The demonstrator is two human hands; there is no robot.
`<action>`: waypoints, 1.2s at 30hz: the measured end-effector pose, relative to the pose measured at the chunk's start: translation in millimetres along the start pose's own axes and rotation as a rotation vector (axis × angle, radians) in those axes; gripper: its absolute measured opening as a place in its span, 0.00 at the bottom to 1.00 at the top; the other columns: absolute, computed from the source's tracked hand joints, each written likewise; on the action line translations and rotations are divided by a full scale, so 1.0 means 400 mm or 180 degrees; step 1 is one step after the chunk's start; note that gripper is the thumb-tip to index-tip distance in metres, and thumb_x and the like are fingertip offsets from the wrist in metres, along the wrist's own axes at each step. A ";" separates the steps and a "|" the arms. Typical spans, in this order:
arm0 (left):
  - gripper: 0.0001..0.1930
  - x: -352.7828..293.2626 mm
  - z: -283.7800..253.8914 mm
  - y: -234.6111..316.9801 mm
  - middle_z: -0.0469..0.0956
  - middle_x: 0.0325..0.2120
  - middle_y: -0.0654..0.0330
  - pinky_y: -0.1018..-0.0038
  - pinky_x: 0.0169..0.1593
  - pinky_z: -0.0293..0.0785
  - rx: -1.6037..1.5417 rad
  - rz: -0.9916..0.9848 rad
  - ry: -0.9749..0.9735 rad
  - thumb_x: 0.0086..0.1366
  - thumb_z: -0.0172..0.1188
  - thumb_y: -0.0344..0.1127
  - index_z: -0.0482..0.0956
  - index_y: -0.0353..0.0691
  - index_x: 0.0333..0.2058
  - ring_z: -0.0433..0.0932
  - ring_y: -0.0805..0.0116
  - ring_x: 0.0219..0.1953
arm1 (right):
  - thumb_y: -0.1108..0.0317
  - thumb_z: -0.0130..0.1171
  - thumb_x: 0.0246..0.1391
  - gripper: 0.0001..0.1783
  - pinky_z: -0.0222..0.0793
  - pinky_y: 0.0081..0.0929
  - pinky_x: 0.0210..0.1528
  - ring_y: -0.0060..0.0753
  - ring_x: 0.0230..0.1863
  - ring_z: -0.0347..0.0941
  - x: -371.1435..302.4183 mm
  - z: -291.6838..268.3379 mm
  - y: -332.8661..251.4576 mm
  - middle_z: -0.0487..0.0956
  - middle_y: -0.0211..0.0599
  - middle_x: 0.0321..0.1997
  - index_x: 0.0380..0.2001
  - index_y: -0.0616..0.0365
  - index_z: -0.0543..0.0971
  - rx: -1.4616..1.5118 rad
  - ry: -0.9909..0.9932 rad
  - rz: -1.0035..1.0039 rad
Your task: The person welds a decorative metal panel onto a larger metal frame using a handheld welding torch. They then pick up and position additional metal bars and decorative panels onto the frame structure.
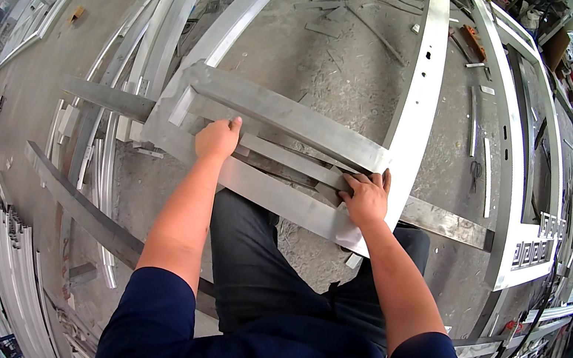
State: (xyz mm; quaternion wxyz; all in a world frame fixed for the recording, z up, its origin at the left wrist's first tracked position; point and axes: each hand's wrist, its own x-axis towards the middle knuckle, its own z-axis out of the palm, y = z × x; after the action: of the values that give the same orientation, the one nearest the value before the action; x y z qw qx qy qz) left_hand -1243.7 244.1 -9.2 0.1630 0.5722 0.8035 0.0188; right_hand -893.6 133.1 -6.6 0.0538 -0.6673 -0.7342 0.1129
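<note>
A pale metal strip [291, 159] lies lengthwise inside the narrow rectangular opening of a large silvery metal frame [283, 197], across my lap. My left hand [217, 139] is closed at the strip's left end, thumb raised; its other fingers are mostly hidden inside the opening. At the right end, my right hand [367, 198] bends its fingers over the strip beside the frame's corner. Short dark pieces show below the strip near the right hand. The far rail [289, 113] of the opening runs beyond both hands.
Dark metal beams pass beneath the frame, protruding at left [108, 97] and right [448, 223]. Another white frame [508, 177] with fretwork panels [532, 253] stands at right. Scissors [475, 173] and loose strips [487, 177] lie on the floor. Long profiles [10, 270] are stacked at left.
</note>
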 end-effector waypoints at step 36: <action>0.45 -0.658 0.099 -0.108 0.48 0.72 0.38 0.49 0.73 0.44 -0.0199 0.1163 -0.0289 0.58 0.69 0.50 0.59 0.33 0.67 0.47 0.39 0.73 | 0.42 0.61 0.56 0.43 0.43 0.56 0.76 0.54 0.79 0.40 -0.713 -0.076 0.280 0.50 0.37 0.80 0.70 0.46 0.63 0.0849 0.0037 0.1366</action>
State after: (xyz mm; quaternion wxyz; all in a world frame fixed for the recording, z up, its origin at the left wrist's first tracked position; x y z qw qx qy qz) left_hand -1195.0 -20.7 7.5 0.2107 0.7035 0.6771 0.0473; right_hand -748.8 -137.5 16.9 0.1204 -0.7955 -0.5541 0.2137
